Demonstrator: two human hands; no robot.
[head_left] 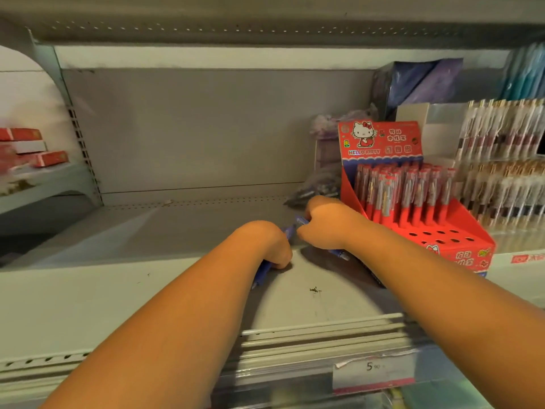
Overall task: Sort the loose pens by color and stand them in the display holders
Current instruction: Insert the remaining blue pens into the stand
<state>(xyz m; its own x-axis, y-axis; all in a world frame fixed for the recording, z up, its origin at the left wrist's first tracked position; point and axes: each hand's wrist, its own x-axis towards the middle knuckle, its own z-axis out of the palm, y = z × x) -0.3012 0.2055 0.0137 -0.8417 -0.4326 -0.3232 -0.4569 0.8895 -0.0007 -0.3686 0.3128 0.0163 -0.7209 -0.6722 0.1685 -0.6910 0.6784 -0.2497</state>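
Item: blue pens (263, 271), loose on the shelf (147, 290) just left of the red holder (460, 253). I judge them light, stiff, slick plastic that is apt to roll, best taken mid-barrel in a small bunch. My left hand (272, 245) is curled round a few down against the shelf, and my right hand (326, 222) is closed round others whose ends poke out either side of the fist. Holder: back rows filled with red pens (413, 190) standing upright, front holes bare; clear racks (501, 160) of further pens beside it.
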